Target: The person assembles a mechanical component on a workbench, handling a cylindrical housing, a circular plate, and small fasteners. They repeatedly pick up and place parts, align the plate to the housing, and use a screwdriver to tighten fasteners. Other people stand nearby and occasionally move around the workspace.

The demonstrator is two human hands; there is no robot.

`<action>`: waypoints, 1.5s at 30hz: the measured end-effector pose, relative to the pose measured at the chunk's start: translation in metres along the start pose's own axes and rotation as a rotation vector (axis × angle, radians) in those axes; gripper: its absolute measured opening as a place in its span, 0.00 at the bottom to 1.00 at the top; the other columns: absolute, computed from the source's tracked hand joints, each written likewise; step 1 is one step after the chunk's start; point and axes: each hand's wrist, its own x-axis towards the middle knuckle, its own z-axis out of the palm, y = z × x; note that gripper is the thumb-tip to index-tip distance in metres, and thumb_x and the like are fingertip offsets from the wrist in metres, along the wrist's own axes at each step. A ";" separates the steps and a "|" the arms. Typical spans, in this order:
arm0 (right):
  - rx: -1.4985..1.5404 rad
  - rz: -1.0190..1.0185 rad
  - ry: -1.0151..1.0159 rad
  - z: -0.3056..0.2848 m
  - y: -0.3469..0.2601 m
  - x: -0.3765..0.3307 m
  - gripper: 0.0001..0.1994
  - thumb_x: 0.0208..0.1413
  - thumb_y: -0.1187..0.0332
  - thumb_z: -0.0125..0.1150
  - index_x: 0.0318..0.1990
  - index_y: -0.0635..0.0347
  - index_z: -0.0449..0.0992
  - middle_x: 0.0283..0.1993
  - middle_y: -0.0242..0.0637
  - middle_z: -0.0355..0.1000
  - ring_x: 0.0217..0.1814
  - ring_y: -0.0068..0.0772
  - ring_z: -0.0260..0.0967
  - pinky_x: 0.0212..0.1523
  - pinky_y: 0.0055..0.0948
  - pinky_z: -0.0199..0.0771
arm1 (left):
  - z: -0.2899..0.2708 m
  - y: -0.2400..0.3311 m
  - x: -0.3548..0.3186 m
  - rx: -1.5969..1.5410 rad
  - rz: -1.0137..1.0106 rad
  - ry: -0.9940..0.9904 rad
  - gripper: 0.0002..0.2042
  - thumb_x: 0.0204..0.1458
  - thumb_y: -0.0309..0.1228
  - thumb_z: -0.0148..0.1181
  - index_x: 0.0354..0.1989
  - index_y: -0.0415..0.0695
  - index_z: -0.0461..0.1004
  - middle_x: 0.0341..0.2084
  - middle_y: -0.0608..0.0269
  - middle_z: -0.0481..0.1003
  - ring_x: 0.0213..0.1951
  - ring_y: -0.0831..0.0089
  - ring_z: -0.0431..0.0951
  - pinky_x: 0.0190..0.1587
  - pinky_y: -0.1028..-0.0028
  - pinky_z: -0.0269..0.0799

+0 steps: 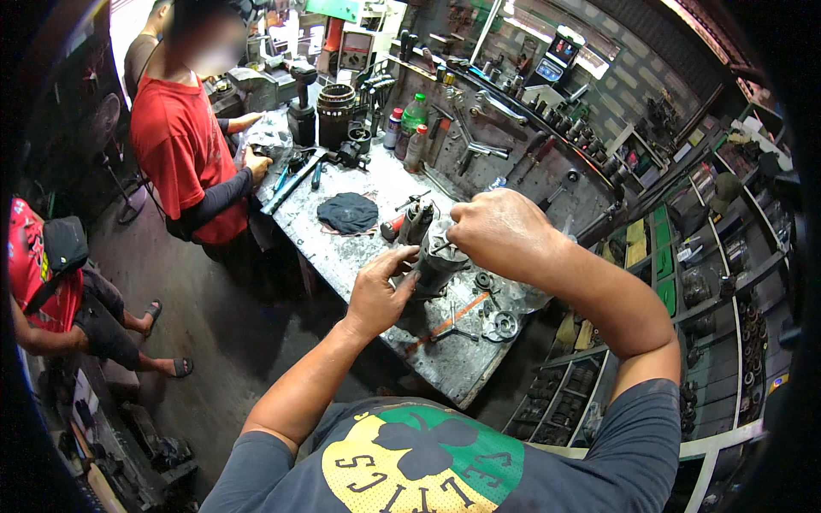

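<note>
A dark cylindrical starter motor stands on the worktable in front of me, with a smaller cylinder at its far left side. My left hand is curled against the near left side of its body, thumb and fingers pressed to it. Over its top my right hand makes a fist, around what looks like a screwdriver with a clear bluish handle end showing above. Most of that tool is hidden by the fist. A small gear, a ring-shaped part and a three-armed metal piece lie to the right and nearer.
A dark cloth lies on the worktable, left of the motor. Bottles stand behind it. Across the left end, a person in a red shirt handles parts. Another person sits at far left. Shelves of parts line the right.
</note>
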 end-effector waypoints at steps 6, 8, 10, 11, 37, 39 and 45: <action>-0.153 -0.272 -0.116 -0.009 -0.013 0.035 0.08 0.55 0.63 0.69 0.35 0.52 0.92 0.36 0.39 0.88 0.39 0.44 0.88 0.37 0.44 0.87 | 0.011 0.002 0.001 0.089 0.039 0.023 0.21 0.57 0.21 0.71 0.60 0.41 0.82 0.46 0.52 0.84 0.46 0.58 0.86 0.52 0.62 0.82; -0.184 -0.311 -0.191 -0.007 -0.026 0.047 0.09 0.60 0.63 0.66 0.31 0.50 0.90 0.37 0.34 0.87 0.41 0.40 0.87 0.46 0.42 0.84 | 0.010 -0.002 0.003 0.084 0.098 0.031 0.16 0.57 0.21 0.72 0.54 0.39 0.84 0.45 0.51 0.85 0.45 0.57 0.87 0.50 0.62 0.82; -0.223 -0.331 -0.214 -0.005 -0.031 0.051 0.08 0.60 0.62 0.66 0.34 0.49 0.90 0.39 0.33 0.87 0.46 0.40 0.86 0.51 0.43 0.81 | 0.008 -0.009 0.005 0.028 0.004 -0.005 0.13 0.57 0.21 0.71 0.50 0.38 0.85 0.44 0.51 0.85 0.44 0.57 0.87 0.50 0.62 0.82; -0.241 -0.335 -0.246 -0.004 -0.031 0.050 0.08 0.60 0.62 0.66 0.35 0.49 0.90 0.40 0.32 0.87 0.48 0.40 0.86 0.54 0.44 0.79 | 0.007 -0.013 0.006 -0.011 -0.032 -0.019 0.11 0.57 0.21 0.71 0.49 0.37 0.85 0.43 0.51 0.86 0.44 0.57 0.88 0.50 0.62 0.82; 0.516 0.237 0.198 0.059 -0.024 0.015 0.15 0.64 0.58 0.71 0.38 0.62 0.80 0.43 0.47 0.80 0.48 0.54 0.81 0.49 0.52 0.82 | 0.030 -0.077 -0.035 0.131 -0.287 -0.018 0.06 0.54 0.30 0.77 0.37 0.42 0.87 0.34 0.56 0.86 0.38 0.55 0.87 0.43 0.60 0.81; 0.538 0.233 0.174 0.057 -0.025 0.017 0.14 0.63 0.59 0.71 0.38 0.62 0.79 0.43 0.46 0.79 0.48 0.54 0.81 0.49 0.51 0.82 | 0.026 -0.079 -0.034 0.108 -0.340 -0.074 0.10 0.52 0.29 0.77 0.41 0.42 0.86 0.37 0.55 0.86 0.41 0.55 0.87 0.46 0.60 0.81; 0.563 0.266 0.312 0.064 -0.019 0.002 0.32 0.56 0.53 0.80 0.66 0.57 0.78 0.59 0.48 0.78 0.66 0.59 0.74 0.66 0.52 0.75 | 0.009 -0.071 -0.031 0.298 0.097 -0.004 0.40 0.42 0.35 0.85 0.66 0.42 0.74 0.62 0.44 0.74 0.66 0.43 0.74 0.72 0.51 0.68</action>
